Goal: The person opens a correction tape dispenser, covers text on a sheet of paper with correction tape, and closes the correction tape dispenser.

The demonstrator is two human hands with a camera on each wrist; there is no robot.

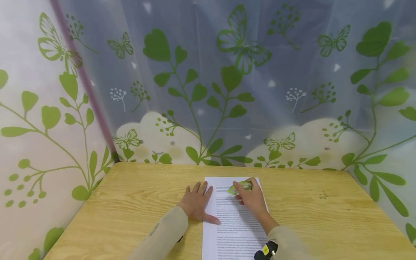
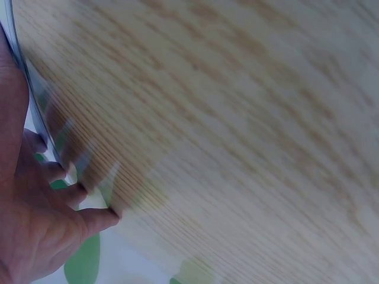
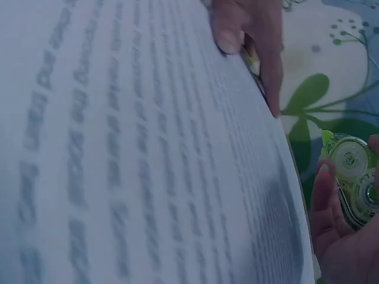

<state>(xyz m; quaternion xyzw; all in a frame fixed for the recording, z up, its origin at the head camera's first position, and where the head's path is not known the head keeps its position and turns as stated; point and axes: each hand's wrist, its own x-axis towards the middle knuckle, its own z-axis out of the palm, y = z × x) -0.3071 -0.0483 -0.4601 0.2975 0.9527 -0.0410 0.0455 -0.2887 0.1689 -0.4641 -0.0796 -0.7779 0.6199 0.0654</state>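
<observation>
A printed sheet of paper (image 1: 238, 224) lies on the wooden table. My left hand (image 1: 196, 203) rests with spread fingers over the sheet's left edge, the thumb on the text and the other fingers pointing away from me. In the left wrist view the same hand (image 2: 50, 207) touches the tabletop at the left. Near the top of the page my right hand (image 1: 251, 198) grips a green, clear-cased correction tape (image 1: 244, 185). Its two reels show in the right wrist view, where the correction tape (image 3: 352, 171) sits between thumb and fingers of the right hand (image 3: 349, 248).
The wooden table (image 1: 136, 202) extends on both sides of the paper. Behind it hangs a curtain (image 1: 201, 90) printed with green leaves and butterflies. A dark band with a yellow patch (image 1: 265, 250) sits at the right wrist.
</observation>
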